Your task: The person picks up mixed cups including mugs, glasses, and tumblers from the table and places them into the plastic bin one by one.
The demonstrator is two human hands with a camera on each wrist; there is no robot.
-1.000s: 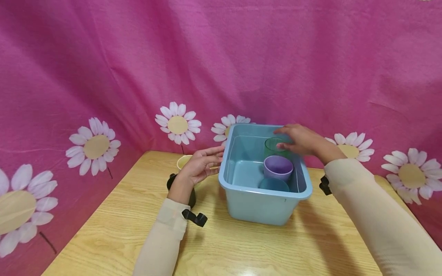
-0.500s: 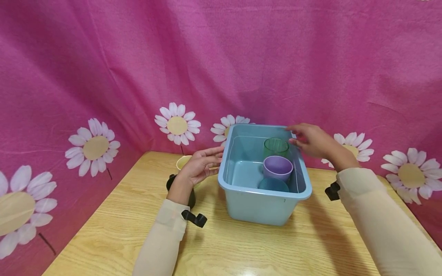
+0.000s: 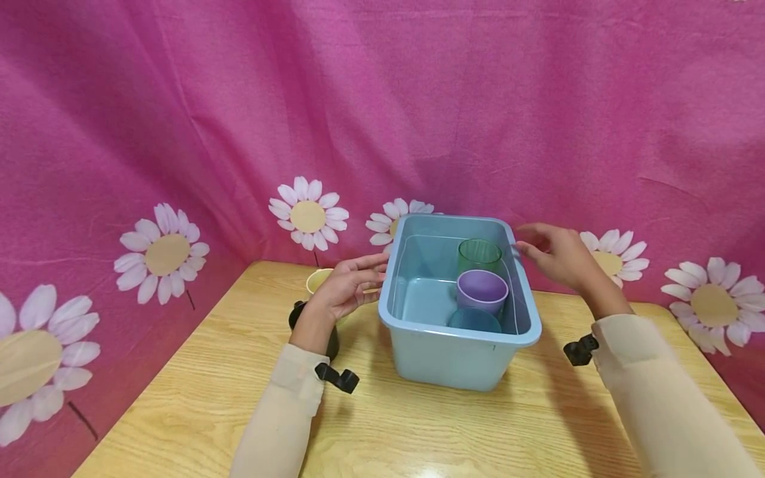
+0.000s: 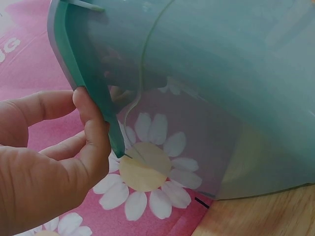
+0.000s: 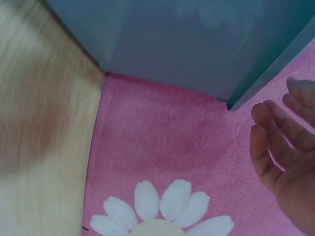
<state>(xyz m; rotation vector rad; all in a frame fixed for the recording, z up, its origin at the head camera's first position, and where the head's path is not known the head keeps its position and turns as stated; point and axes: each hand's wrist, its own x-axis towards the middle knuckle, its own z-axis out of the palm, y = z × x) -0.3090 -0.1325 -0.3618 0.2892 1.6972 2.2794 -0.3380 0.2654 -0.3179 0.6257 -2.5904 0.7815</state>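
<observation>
Fingers (image 4: 97,132) of the left hand (image 3: 346,285) rest loosely bent against the blue tub (image 3: 445,358) on the table (image 3: 370,431), while those of the right hand (image 3: 562,255), relaxed, hang by its opposite side, contact hard to judge, so gentle, even pressure should keep the purple cup (image 3: 481,303) inside steady.

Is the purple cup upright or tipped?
Upright: the head view shows the purple cup standing in the blue tub, mouth facing up.

Left grip (image 3: 349,285), right grip (image 3: 558,255): fingers (image 4: 95,137) loosely bent; forearms (image 3: 277,418) extended forward, sleeved.
</observation>
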